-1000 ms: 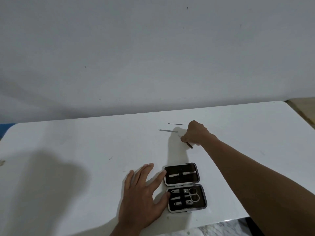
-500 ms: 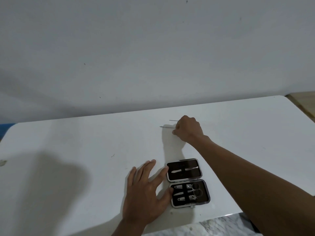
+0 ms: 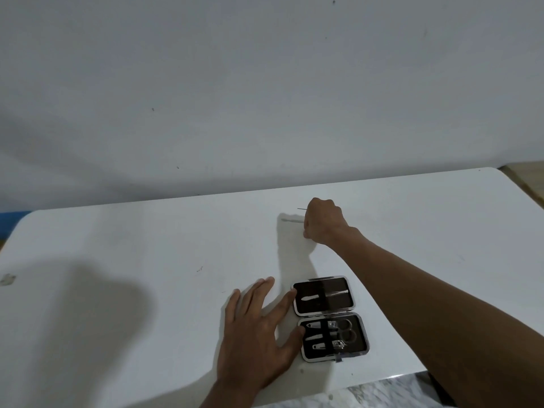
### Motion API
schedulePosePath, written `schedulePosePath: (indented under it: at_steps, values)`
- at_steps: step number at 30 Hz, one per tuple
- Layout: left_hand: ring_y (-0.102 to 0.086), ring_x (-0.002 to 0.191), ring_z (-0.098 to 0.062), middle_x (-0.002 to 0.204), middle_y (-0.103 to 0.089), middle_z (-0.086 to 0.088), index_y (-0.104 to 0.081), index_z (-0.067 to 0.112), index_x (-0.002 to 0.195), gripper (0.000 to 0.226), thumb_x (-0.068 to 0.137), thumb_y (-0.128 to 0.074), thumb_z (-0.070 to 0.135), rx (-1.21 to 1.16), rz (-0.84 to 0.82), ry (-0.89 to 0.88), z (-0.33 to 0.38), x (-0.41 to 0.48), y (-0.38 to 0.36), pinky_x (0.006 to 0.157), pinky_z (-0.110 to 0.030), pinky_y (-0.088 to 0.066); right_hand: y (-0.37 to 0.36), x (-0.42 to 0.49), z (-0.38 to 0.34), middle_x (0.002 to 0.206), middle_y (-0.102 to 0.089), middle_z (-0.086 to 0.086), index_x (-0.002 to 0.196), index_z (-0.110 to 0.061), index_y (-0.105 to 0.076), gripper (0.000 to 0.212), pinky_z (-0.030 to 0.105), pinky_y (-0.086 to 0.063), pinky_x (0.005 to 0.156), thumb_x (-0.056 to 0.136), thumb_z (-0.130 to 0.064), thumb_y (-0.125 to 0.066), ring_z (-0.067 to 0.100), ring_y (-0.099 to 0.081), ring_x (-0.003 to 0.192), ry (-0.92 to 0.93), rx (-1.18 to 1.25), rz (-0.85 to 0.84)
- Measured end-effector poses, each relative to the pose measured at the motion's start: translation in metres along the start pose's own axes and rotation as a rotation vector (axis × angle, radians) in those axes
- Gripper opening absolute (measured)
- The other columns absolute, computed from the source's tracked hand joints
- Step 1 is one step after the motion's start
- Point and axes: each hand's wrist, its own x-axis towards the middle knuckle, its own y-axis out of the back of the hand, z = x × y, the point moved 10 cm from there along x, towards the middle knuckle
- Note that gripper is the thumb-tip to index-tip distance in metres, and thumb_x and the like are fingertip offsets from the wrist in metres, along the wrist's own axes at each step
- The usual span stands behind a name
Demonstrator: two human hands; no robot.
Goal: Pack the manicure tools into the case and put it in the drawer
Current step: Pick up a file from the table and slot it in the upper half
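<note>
Resting spread flat, left hand touches the open case; right hand curls over thin tools.

You face a plain grey-white wall with a few small dark specks on it. A white table runs below it, carrying a faint dark smudge near its middle and a dull stain at its left edge. Grey marbled floor shows beneath the near edge, and a blue patch sits far left.
</note>
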Motion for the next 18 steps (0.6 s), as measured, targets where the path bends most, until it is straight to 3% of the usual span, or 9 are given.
schedulePosePath:
  at_steps: [4, 8, 12, 15, 18]
  values:
    - [-0.035, 0.138, -0.014, 0.145, -0.046, 0.006, -0.048, 0.046, 0.134, 0.055, 0.083, -0.047, 0.068, 0.002, -0.001, 0.004, 0.0, 0.0, -0.001, 0.115, -0.044, -0.016, -0.001, 0.002, 0.001, 0.094, -0.071, 0.015, 0.093, -0.002, -0.067, 0.021, 0.033, -0.054, 0.076, 0.075, 0.003, -0.06, 0.034, -0.067, 0.089, 0.02, 0.006, -0.021]
    - [-0.034, 0.138, -0.013, 0.145, -0.046, 0.006, -0.046, 0.048, 0.136, 0.055, 0.084, -0.045, 0.069, 0.008, -0.003, 0.009, 0.0, 0.0, 0.0, 0.116, -0.042, -0.014, -0.002, 0.001, 0.003, 0.086, -0.065, 0.013, 0.083, -0.003, -0.059, 0.012, 0.028, -0.049, 0.065, 0.071, -0.005, -0.063, 0.032, -0.063, 0.08, -0.009, 0.086, -0.092]
    - [-0.035, 0.138, -0.014, 0.145, -0.046, 0.005, -0.046, 0.048, 0.136, 0.055, 0.084, -0.046, 0.068, 0.017, -0.003, 0.015, 0.0, 0.0, 0.0, 0.115, -0.043, -0.015, -0.006, -0.005, 0.005, 0.066, -0.045, 0.003, 0.063, -0.013, -0.035, 0.037, 0.024, -0.034, 0.05, 0.07, -0.014, -0.071, 0.026, -0.046, 0.065, -0.053, 0.127, -0.168]
    - [-0.037, 0.137, -0.014, 0.145, -0.047, 0.006, -0.046, 0.047, 0.135, 0.056, 0.083, -0.047, 0.068, 0.015, 0.007, 0.021, 0.0, 0.001, 0.002, 0.114, -0.044, -0.016, -0.006, -0.004, 0.007, 0.062, -0.045, 0.003, 0.061, -0.013, -0.036, 0.038, 0.025, -0.036, 0.055, 0.072, -0.019, -0.071, 0.026, -0.048, 0.067, -0.066, 0.175, -0.204]
    - [-0.038, 0.136, -0.015, 0.144, -0.047, 0.005, -0.048, 0.046, 0.135, 0.057, 0.081, -0.051, 0.064, 0.024, 0.02, 0.017, -0.001, 0.002, 0.003, 0.114, -0.044, -0.019, 0.0, -0.003, 0.015, 0.067, -0.063, 0.01, 0.064, -0.008, -0.05, 0.023, 0.027, -0.045, 0.058, 0.074, -0.02, -0.068, 0.025, -0.055, 0.061, -0.088, 0.253, -0.189]
